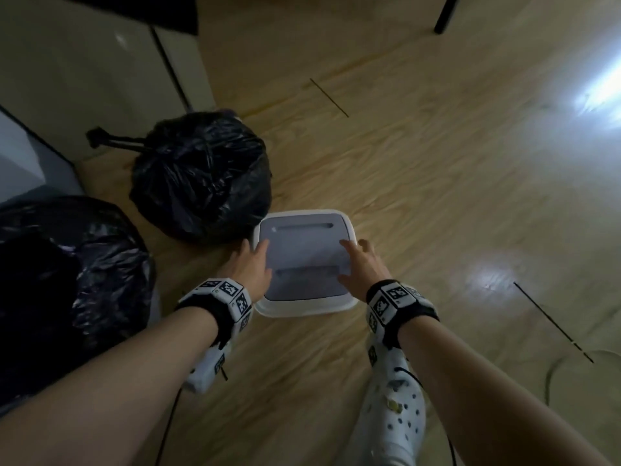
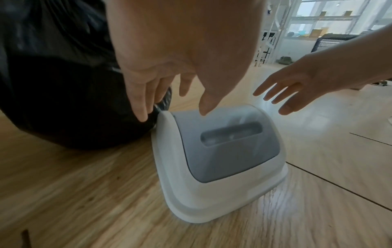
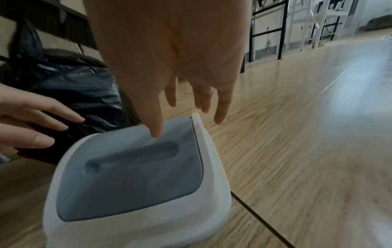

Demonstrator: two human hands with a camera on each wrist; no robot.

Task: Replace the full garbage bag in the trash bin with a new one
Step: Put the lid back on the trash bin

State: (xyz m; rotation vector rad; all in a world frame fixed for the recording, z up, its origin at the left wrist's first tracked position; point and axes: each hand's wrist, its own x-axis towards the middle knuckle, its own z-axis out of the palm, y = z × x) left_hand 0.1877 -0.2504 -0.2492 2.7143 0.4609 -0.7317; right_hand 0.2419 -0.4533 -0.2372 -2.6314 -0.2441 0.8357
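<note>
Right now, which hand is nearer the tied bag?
Left. The left hand is over the lid's left edge, beside the tied bag; the right hand is over its far side.

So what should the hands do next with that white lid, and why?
Probably close both hands on the sides of the trash bin lid and lift it. The left hand and right hand hover open over its edges, gripping nothing, and the tied black garbage bag is already on the floor.

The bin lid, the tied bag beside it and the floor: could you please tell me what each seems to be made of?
Bin lid: smooth matte plastic, seemingly; white frame, grey moulded flap. Tied bag: thin glossy black plastic film, crinkled, with highlights. Floor: wood-look planks, grain and seams visible, glossy reflections; whether real wood or laminate is unclear.
</note>
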